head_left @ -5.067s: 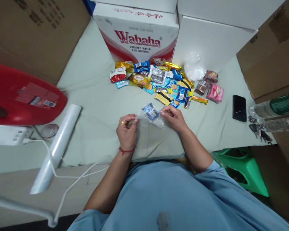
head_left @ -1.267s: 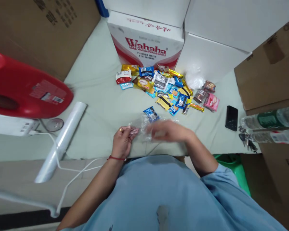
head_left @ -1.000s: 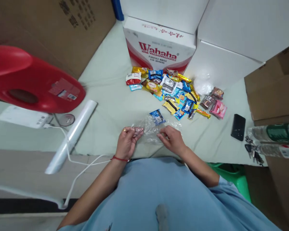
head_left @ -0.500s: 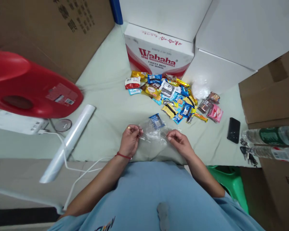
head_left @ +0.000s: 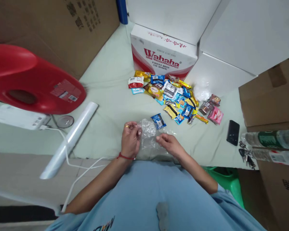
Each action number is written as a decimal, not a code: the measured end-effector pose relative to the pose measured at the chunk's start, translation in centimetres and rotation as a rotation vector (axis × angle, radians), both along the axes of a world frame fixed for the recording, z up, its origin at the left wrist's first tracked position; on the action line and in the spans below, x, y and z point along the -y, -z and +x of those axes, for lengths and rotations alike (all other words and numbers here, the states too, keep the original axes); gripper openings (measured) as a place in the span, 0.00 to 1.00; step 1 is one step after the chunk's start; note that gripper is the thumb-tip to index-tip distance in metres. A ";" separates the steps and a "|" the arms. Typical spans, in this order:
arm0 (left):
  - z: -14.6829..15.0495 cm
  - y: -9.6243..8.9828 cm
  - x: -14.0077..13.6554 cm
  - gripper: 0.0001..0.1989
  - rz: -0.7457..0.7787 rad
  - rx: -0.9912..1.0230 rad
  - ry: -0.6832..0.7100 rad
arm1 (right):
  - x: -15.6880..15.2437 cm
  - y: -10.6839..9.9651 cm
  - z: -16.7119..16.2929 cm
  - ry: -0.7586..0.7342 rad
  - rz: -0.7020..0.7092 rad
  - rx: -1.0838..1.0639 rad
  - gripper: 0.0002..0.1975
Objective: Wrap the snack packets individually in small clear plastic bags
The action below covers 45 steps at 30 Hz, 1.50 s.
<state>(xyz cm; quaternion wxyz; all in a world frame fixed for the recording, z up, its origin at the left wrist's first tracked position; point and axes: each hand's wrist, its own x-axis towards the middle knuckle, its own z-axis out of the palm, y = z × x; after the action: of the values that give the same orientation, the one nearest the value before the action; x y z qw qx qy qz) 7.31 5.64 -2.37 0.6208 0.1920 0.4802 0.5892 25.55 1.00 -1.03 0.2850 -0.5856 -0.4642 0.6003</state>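
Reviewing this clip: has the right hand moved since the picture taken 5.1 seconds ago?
Yes. Judged against the Wahaha box, the right hand has shifted left and farther from the box.

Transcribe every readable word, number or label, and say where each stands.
"Wahaha®": white-and-red box.
"PURIFIED WATER FOR DRINKING": same box, below.
Too small, blurred or slanted to read reliably: the box's small line and red top lettering; print on the snack packets, brown cartons, bottles, red container and shirt.
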 end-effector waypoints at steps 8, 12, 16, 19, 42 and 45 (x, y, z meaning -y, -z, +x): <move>0.0 -0.3 -0.7 0.17 0.151 -0.258 -0.127 | -0.7 -2.4 -0.4 0.002 0.009 -0.120 0.26; -0.4 -0.5 -0.9 0.16 0.227 -0.383 -0.128 | -1.4 -4.8 2.3 -0.098 0.071 -0.056 0.24; -0.6 -1.1 -0.9 0.18 0.275 -0.428 -0.109 | -2.2 -7.1 4.6 -0.074 0.202 -0.039 0.20; -1.0 -1.1 -1.2 0.18 0.243 -0.383 -0.060 | -3.1 -8.1 6.3 -0.017 0.069 -0.176 0.19; -3.6 1.8 1.5 0.26 0.004 -0.689 -0.079 | -2.4 2.0 -0.2 0.416 0.148 -0.068 0.14; -3.0 1.6 3.1 0.24 -0.134 -0.405 0.228 | -2.1 1.5 -1.5 0.416 0.173 -0.085 0.12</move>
<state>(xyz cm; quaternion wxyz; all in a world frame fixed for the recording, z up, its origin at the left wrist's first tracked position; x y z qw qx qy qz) 4.29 2.56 -3.93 0.5857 0.3175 0.6083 0.4315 24.00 3.15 -2.57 0.4709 -0.6163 -0.3707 0.5108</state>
